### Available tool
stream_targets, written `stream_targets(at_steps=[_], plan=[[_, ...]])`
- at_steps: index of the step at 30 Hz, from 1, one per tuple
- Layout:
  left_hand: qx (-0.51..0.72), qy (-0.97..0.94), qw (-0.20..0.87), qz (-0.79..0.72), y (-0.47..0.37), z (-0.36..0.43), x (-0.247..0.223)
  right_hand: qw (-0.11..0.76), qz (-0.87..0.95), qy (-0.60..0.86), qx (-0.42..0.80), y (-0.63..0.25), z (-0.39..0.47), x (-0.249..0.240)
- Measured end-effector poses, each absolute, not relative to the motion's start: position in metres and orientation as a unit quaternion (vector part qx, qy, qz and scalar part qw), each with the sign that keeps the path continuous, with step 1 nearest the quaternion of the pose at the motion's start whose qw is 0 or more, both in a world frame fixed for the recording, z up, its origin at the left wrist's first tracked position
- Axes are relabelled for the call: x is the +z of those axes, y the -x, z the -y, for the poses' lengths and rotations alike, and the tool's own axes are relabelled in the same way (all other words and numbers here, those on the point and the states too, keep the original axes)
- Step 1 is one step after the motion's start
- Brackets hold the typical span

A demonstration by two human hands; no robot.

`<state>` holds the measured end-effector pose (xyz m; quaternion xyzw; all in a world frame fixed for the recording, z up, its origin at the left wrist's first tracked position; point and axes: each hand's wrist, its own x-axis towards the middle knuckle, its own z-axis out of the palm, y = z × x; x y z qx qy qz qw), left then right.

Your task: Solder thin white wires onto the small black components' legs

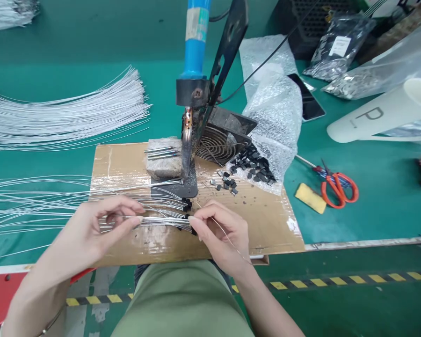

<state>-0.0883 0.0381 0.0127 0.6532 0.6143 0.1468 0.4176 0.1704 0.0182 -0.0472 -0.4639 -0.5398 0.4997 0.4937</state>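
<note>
My left hand (101, 229) pinches a thin white wire, or a few together, between thumb and forefinger. The white wires (164, 220) run across the cardboard toward my right hand (224, 234), whose thumb and forefinger close at the wires' right end, by a small black connector (193, 228). The fingertips partly hide that end. A thin silvery wire (224, 231), like solder, passes through my right hand down to the wrist. Just beyond, more white wires end in black connectors (186, 204). A blue-handled soldering iron (192, 51) is clamped on a stand, tip down above a dark base (175, 188).
A cardboard sheet (266, 234) covers the table front. Loose black connectors (254, 164) lie on bubble wrap (273, 103) beside a fan (215, 142). A white wire bundle (66, 112) lies left; orange-handled scissors (338, 189), a yellow sponge (310, 198) and a phone (307, 98) lie right.
</note>
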Motion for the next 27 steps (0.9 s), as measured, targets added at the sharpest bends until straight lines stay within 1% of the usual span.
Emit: stream_targets(at_steps=[4,7,10,14,17,20,24,27], plan=[[0.151,-0.707,0.402,-0.562,0.049,-0.028,0.009,0.48,0.591,0.456,0.461,-0.17,-0.017,-0.046],[0.178,-0.702,0.428,-0.541,0.024,-0.028,0.006,0.483,0.598,0.46,0.445,-0.171,-0.017,-0.045],[0.213,-0.656,0.478,-0.544,0.011,-0.033,0.004,0.49,0.579,0.473,0.448,-0.172,-0.017,-0.046],[0.253,-0.605,0.526,-0.542,0.007,-0.041,0.003,0.509,0.516,0.496,0.479,-0.172,-0.015,-0.048],[0.278,-0.578,0.521,-0.563,0.008,-0.043,0.002,0.535,0.424,0.504,0.529,-0.176,-0.016,-0.05],[0.294,-0.552,0.525,-0.578,0.008,-0.044,0.002,0.565,0.344,0.476,0.58,-0.182,-0.018,-0.052],[0.305,-0.527,0.537,-0.584,0.008,-0.044,0.003,0.624,0.281,0.472,0.556,-0.187,-0.022,-0.053],[0.3,-0.535,0.542,-0.575,0.011,-0.043,0.002,0.629,0.285,0.488,0.534,-0.186,-0.022,-0.052]])
